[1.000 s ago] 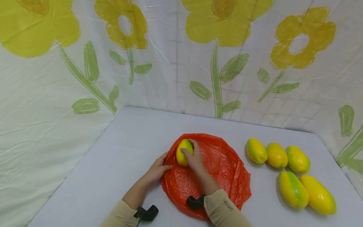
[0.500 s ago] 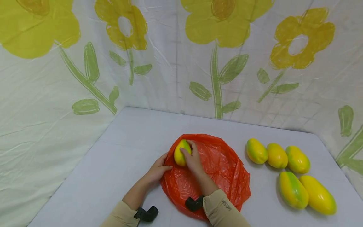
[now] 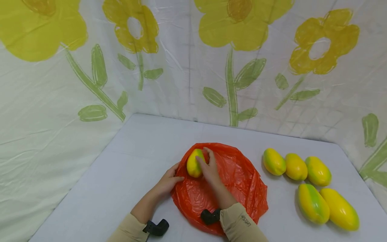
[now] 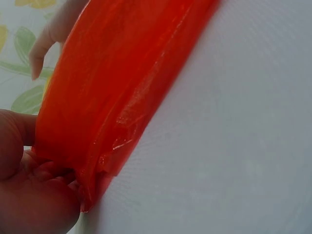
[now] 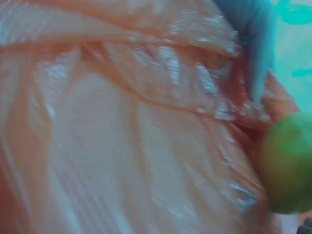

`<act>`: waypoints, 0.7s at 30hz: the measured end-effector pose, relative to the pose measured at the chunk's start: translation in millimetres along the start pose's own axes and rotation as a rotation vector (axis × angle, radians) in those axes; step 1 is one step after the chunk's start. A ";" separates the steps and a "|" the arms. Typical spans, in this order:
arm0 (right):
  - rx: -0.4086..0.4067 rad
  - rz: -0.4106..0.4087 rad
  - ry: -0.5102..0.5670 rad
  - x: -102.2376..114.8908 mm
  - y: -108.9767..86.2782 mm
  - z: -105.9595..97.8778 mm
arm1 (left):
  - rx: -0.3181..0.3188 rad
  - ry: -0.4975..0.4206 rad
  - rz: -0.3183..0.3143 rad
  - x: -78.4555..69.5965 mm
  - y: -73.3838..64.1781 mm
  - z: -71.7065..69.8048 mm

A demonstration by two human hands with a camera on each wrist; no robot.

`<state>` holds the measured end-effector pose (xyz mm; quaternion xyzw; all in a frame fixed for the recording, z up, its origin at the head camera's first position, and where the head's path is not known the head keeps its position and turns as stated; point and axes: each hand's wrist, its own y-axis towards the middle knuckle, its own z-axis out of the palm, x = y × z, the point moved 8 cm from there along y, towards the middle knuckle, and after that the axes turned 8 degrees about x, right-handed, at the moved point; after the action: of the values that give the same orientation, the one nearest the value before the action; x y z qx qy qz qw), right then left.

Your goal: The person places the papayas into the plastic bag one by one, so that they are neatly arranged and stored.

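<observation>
A red plastic bag (image 3: 232, 174) lies spread with its mouth up on the table. In the head view, my left hand (image 3: 167, 180) grips the bag's left rim, thumb inside and fingers outside; the left wrist view shows the red film (image 4: 112, 87) between them. A yellow-green papaya (image 3: 194, 164) rests inside the bag near that rim. My right hand (image 3: 210, 168) is over the bag just right of the papaya, with thumb and fingers spread beside it. In the right wrist view the papaya (image 5: 287, 163) shows at the right edge, with no fingers wrapped round it.
Several more papayas lie right of the bag: a back row with one papaya (image 3: 295, 167) in its middle, and a larger papaya (image 3: 313, 203) in front beside another papaya (image 3: 340, 209). The white table (image 3: 130, 158) meets a flower-printed curtain (image 3: 169, 94) behind and at the left.
My right hand first held the papaya and shifted it slightly left; now its fingers have loosened and drawn a little to the right. My left hand stays on the rim.
</observation>
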<state>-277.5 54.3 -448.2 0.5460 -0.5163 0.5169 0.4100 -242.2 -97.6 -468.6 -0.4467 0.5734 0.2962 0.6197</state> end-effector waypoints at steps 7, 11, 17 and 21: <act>-0.072 0.017 0.003 17.5 -4.2 -49.0 | 0.020 0.004 0.001 2.9 1.1 1.1; -0.068 -0.020 0.029 31.9 -6.8 -79.9 | 0.016 0.006 -0.005 3.7 0.8 0.2; -0.121 0.002 -0.078 43.3 -8.7 -123.7 | 0.003 0.006 -0.009 3.0 1.3 -1.6; -0.192 0.008 -0.142 44.0 -12.4 -151.8 | 0.012 0.010 -0.008 1.8 2.5 -1.3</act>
<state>-289.6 198.7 -384.1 0.5373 -0.5934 0.4270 0.4206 -244.7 -98.0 -470.9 -0.4468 0.5763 0.2881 0.6206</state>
